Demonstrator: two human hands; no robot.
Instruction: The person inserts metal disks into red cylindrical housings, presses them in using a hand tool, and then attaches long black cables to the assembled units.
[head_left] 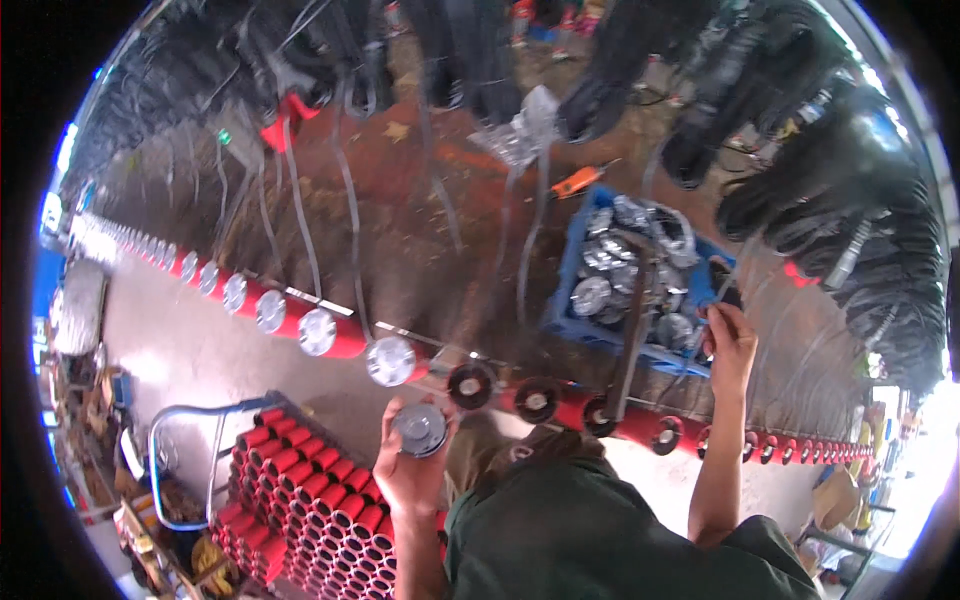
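My left hand (408, 465) is closed around a round silver metal cap (421, 428), held just in front of the bench edge. My right hand (732, 345) is raised beside the right side of a blue crate (572, 323), its fingertips pinched together. What those fingers hold, if anything, is too small to make out. Just beyond them is a blue-and-black object (712, 284), blurred. Inside the crate lie several shiny silver caps (592, 295). A metal bar (634, 340) slants over the crate toward the bench edge.
A row of red cylinders (345, 336) runs along the bench edge; those leftward have silver caps, those rightward show dark ends (536, 399). Black cable bundles (600, 75) hang beyond. An orange-handled tool (577, 181) lies behind the crate. A trolley (158, 460) of stacked red tubes (325, 500) stands at lower left.
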